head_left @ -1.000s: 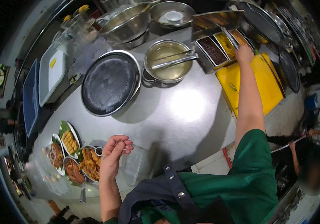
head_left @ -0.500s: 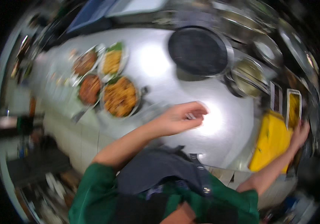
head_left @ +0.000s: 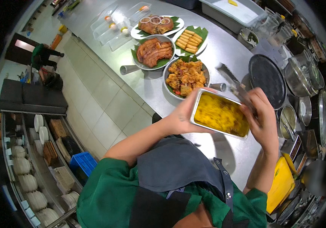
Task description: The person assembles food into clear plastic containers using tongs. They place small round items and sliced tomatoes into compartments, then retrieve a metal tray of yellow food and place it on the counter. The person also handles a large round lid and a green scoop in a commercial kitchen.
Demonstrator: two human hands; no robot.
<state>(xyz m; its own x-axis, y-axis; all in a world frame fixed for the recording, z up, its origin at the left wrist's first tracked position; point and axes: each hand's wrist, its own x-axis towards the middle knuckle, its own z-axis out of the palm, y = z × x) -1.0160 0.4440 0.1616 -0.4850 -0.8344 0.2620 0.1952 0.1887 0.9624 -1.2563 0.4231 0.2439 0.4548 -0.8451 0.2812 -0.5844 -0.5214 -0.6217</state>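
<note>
My left hand (head_left: 184,116) grips a small rectangular metal pan (head_left: 218,131) from its left side, tilted toward me. Yellow food (head_left: 216,112) with darker brown patches fills it. Over the pan's right end, my right hand (head_left: 265,119) is closed around a long metal utensil (head_left: 243,93), possibly tongs; motion blurs it, so its exact kind is unclear. Just beyond the pan stands a handled metal dish (head_left: 170,84) of golden-brown fried pieces (head_left: 186,75). A second handled dish (head_left: 134,57) holds browned meat slabs (head_left: 154,52) on green leaf.
Farther back are a plate of fried rolls (head_left: 189,41), an onion-topped meat plate (head_left: 156,24) and clear plastic boxes (head_left: 111,30). A round black tray (head_left: 267,79), a pot (head_left: 287,116) and a yellow cloth (head_left: 279,184) lie right. Another person (head_left: 43,57) appears far left.
My right hand has come from beside the yellow cloth to the middle and now holds the metal utensil. My left hand, earlier without the pan, now holds it. The view has turned.
</note>
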